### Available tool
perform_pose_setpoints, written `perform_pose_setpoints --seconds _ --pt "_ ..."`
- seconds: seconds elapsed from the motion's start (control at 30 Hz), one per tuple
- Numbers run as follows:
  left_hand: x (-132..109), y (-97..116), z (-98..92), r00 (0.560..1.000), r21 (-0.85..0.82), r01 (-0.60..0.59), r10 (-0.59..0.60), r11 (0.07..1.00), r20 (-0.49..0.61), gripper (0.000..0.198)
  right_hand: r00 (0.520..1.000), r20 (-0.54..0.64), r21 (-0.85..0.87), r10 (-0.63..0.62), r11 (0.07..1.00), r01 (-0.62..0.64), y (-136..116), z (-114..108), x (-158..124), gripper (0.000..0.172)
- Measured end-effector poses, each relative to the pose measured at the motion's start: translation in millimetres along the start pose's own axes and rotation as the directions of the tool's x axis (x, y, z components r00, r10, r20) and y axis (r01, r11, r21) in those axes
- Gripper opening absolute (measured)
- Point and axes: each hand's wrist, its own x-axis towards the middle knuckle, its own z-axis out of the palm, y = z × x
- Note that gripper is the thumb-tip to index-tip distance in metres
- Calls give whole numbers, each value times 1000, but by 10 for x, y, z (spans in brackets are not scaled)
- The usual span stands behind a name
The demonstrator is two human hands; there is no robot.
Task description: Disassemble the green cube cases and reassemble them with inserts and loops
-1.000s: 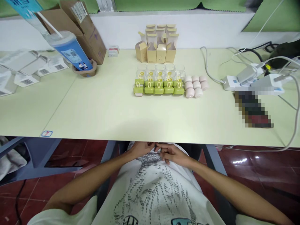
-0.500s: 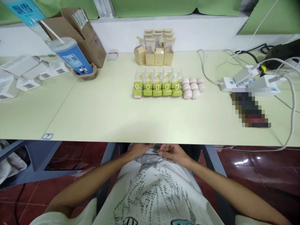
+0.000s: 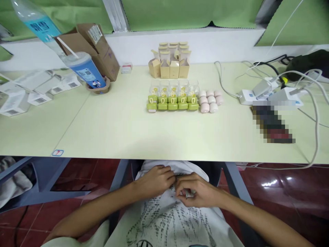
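Note:
My left hand [image 3: 155,181] is in front of my white printed shirt [image 3: 164,212], its fingers curled in. Close beside it is my right hand [image 3: 196,190], with thumb and fingers bent into a pinch-like ring. Whatever may be between the fingers of either hand is hidden. Beyond them on the table stand rows of small green cases [image 3: 172,103] with pale yellow loops. Behind these are clear plastic covers [image 3: 164,84] with yellow marks. Pink and white rounded pieces [image 3: 211,99] sit just to the right. Several small open cardboard boxes [image 3: 169,67] stand at the back.
The pale table [image 3: 128,137] has its front edge just beyond my hands. To the left are white boxes [image 3: 41,97], a blue cup [image 3: 88,73], a bottle [image 3: 43,29] and a brown carton [image 3: 106,56]. To the right lie a power strip [image 3: 248,97], cables and a blurred-out object [image 3: 273,125].
Both hands have moved back from under the table edge toward my body and now show fully above the shirt. The view has tilted slightly; the items on the table stay in place.

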Motion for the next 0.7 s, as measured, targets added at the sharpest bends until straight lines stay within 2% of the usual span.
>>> perform_pose_setpoints --seconds 0.07,0.17,0.23,0.27,0.33,0.43,0.53,0.6,0.7 --pt "-52 11 -267 983 56 -83 91 995 -161 19 999 -3 -53 -43 998 43 -26 -72 -38 9" --pt "32 -252 -780 918 151 48 16 987 -397 22 998 57 -168 -23 985 33 27 -190 -80 26" --pt "216 -595 -1111 873 178 274 -167 945 -457 23 997 75 -299 0 954 23 123 -245 -102 35" --pt "335 -788 -1248 859 205 367 -245 907 -450 25 997 75 -369 10 929 19 186 -262 -114 39" --pt "584 -1153 -1441 859 253 446 -331 858 -391 36 998 66 -480 15 877 18 330 -282 -140 49" --pt "884 -1513 -1528 872 322 471 -379 822 -309 55 999 45 -558 17 830 11 525 -316 -186 49" --pt "1020 -1627 -1475 861 346 501 -420 793 -286 54 998 -54 -633 15 773 -46 575 -376 -220 49" --pt "1041 -1631 -1430 854 328 515 -439 792 -280 50 997 -77 -684 -22 729 -37 484 -393 -224 51" --pt "1036 -1607 -1386 853 322 517 -447 793 -268 43 991 64 -707 -117 696 128 188 -335 -192 54"
